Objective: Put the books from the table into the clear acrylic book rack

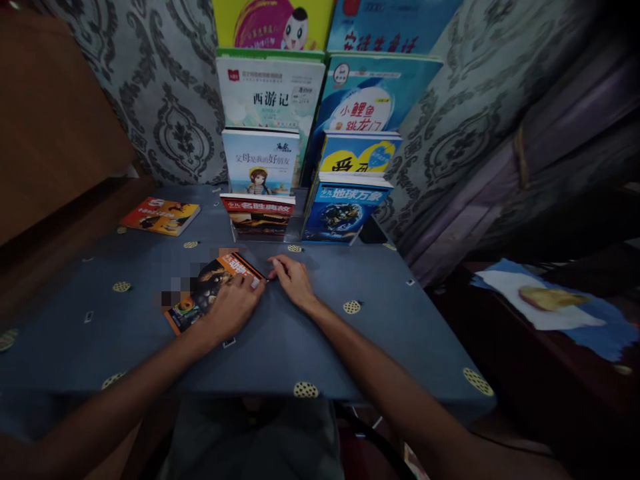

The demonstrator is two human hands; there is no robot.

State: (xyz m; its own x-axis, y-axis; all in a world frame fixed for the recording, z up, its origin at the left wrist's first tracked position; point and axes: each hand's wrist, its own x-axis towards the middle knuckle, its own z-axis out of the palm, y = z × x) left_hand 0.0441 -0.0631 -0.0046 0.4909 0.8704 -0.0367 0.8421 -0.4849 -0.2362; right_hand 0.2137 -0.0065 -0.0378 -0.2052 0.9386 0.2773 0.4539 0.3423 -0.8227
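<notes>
1. Head view: an orange-edged book [203,290] lies aslant on the blue tablecloth [320,347], front cover up, in front of the person and left of the middle. Pixel blocks blur its left edge.
2. The left hand [236,305] rests over the book's right-hand part, palm down. Its fingers are bent and close together, with the tips on the cover near the upper right edge, so the book lies beneath them. Whether they pinch that edge cannot be told.
3. The right hand [294,277] is on the table just beyond the book's right corner. Its thumb and forefinger point toward that corner, while the other fingers are curled and partly hidden. The book is left of these fingertips; whether they touch it, or pinch anything, cannot be made out.
4. Beyond the hands, a display rack [296,223] carries two columns of books. At its front stand a red-titled book [257,217] on the left and a blue globe book [343,213] on the right.
5. Another orange book [160,216] lies flat near the table's far left, well apart from both hands.
6. A patterned curtain [180,113] hangs behind the rack.
</notes>
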